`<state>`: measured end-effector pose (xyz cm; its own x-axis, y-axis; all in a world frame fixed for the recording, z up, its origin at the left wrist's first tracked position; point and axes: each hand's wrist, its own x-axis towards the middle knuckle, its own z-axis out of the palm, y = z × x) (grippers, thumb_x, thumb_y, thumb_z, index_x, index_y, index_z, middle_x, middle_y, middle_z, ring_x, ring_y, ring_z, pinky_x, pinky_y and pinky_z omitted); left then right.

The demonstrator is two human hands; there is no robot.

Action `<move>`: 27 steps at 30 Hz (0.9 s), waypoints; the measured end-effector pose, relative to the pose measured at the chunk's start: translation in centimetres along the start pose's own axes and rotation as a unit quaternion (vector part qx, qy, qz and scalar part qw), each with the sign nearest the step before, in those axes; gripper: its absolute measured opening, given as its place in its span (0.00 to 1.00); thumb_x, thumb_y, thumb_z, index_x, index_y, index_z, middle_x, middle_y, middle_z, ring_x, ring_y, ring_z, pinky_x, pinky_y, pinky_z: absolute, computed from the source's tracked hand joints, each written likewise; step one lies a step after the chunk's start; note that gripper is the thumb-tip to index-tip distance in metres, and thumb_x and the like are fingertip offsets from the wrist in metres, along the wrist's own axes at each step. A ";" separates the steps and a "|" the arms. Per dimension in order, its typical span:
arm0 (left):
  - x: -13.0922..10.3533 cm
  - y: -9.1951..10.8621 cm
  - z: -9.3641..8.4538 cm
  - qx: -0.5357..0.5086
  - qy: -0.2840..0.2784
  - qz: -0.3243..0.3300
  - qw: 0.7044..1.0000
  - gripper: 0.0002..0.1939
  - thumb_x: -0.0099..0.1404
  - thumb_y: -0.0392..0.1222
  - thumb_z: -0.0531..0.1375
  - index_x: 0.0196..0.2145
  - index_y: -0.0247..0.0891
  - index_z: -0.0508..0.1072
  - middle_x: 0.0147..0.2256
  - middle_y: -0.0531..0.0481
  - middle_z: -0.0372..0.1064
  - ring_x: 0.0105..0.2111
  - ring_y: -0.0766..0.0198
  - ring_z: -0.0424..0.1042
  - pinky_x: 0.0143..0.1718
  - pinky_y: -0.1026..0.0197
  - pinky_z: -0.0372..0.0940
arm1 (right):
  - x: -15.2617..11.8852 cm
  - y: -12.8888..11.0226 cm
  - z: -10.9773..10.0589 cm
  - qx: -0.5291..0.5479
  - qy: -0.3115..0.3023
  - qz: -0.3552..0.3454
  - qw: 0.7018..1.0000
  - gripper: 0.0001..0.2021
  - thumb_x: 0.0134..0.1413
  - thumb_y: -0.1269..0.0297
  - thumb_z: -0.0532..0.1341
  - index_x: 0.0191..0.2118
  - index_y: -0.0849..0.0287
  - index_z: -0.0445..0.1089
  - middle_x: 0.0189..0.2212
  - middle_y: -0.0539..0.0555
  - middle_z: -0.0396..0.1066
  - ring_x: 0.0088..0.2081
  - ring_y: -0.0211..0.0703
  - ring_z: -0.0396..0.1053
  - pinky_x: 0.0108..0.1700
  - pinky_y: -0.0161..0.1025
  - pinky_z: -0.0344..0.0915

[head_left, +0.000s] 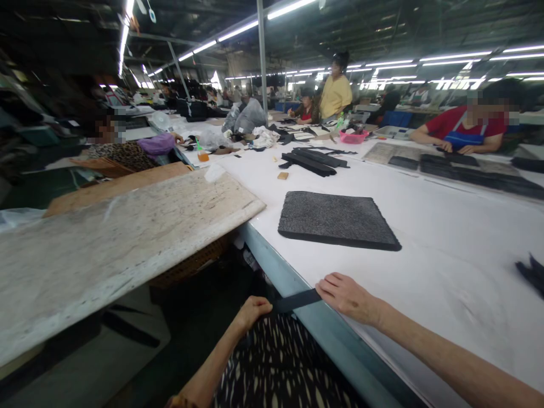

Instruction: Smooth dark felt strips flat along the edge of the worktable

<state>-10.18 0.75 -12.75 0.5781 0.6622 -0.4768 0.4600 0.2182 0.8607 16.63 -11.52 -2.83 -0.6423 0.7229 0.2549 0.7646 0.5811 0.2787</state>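
A dark strip of fabric (297, 300) is stretched between my two hands over the table's near edge. My left hand (254, 310) pinches one end, just off the edge and above my patterned clothing. At the other end, my right hand (346, 296) has its fingers closed on the strip and rests at the white tabletop's rim. Beyond my right hand lies a stack of dark grey fabric pieces (338, 221), flat on the white table (446, 249). Farther back is a bundle of black strips (312, 161).
A worn board (127, 221) juts in from the left. Behind the stack are a small tan block (283, 176), an orange-filled bottle (202, 152), a pink basket (354, 136) and plastic bags (250, 116). Black pieces (532, 275) lie far right. Co-workers sit left and right; one stands behind.
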 end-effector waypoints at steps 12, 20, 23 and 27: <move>-5.6 3.6 -3.0 0.028 -0.022 -0.004 0.999 0.18 0.46 0.54 0.60 0.16 0.36 0.65 0.16 0.57 0.51 0.20 0.69 0.49 0.23 0.63 0.44 | -2.9 0.9 0.1 -0.048 -0.007 0.022 0.999 0.14 0.54 0.84 0.49 0.41 0.67 0.67 0.37 0.58 0.68 0.37 0.45 0.64 0.38 0.42 0.62; -7.5 5.1 -3.2 0.034 -0.015 0.004 0.999 0.22 0.46 0.59 0.60 0.15 0.37 0.60 0.16 0.58 0.48 0.20 0.70 0.46 0.23 0.63 0.42 | -6.1 1.7 -0.4 -0.038 -0.008 0.150 0.988 0.16 0.51 0.84 0.47 0.37 0.63 0.68 0.33 0.56 0.68 0.33 0.44 0.65 0.35 0.40 0.65; -7.8 6.4 -2.3 0.036 -0.017 0.015 0.999 0.21 0.47 0.57 0.60 0.15 0.37 0.61 0.16 0.58 0.49 0.20 0.70 0.47 0.23 0.63 0.42 | -5.6 1.1 -1.6 0.039 0.048 0.272 0.960 0.18 0.54 0.82 0.45 0.39 0.61 0.68 0.35 0.56 0.69 0.36 0.43 0.67 0.37 0.39 0.66; -7.4 8.5 0.6 0.077 -0.036 0.060 0.995 0.15 0.49 0.49 0.60 0.16 0.36 0.66 0.16 0.57 0.52 0.21 0.68 0.51 0.24 0.63 0.46 | -1.1 -1.3 -3.0 0.232 0.105 0.319 0.913 0.15 0.61 0.71 0.48 0.48 0.56 0.67 0.44 0.56 0.69 0.44 0.42 0.67 0.45 0.37 0.65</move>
<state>-10.17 -2.72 -2.02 0.6793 0.6227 -0.3883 0.4789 0.0248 0.8775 16.19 -14.19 -0.67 -0.0180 0.9104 0.4134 0.8954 0.1987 -0.3985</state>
